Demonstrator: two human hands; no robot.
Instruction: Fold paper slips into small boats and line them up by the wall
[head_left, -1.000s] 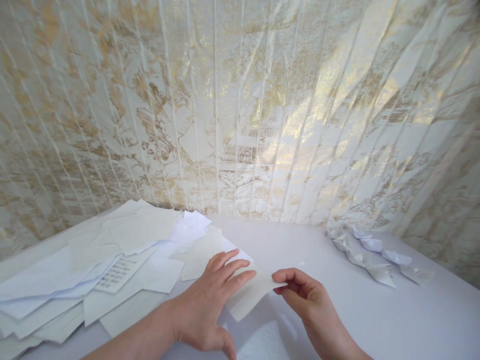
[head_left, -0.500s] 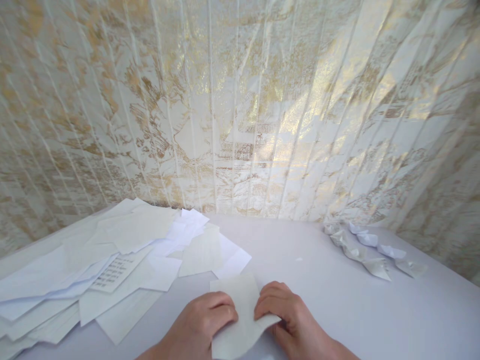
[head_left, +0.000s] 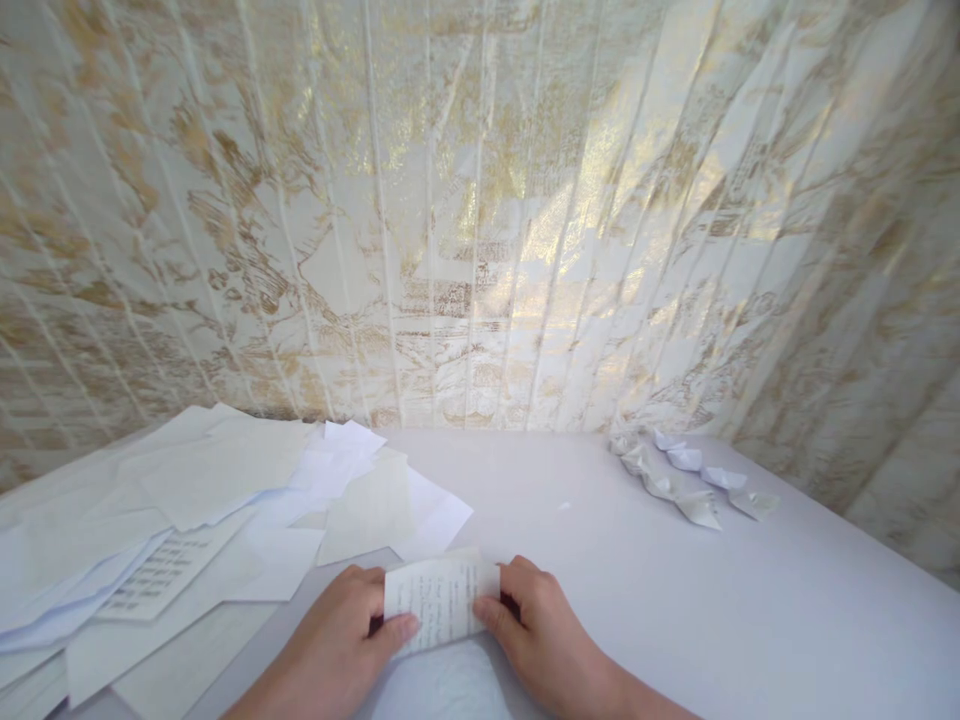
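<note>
A small slip of paper (head_left: 441, 598) with faint printed lines is folded over and held between both hands near the front of the white table (head_left: 615, 560). My left hand (head_left: 337, 645) pinches its left edge with the thumb on top. At the right edge, my right hand (head_left: 540, 640) grips it the same way. Both hands rest low over the table, and another sheet (head_left: 442, 690) lies under them.
A loose heap of white paper sheets (head_left: 172, 510) covers the left side of the table. Several folded paper pieces (head_left: 686, 475) lie in a row at the back right. A gold-and-cream patterned curtain (head_left: 480, 210) hangs behind the table.
The slip went from flat, with my left palm on it, to lifted and folded over between both hands. The view has shifted slightly right.
</note>
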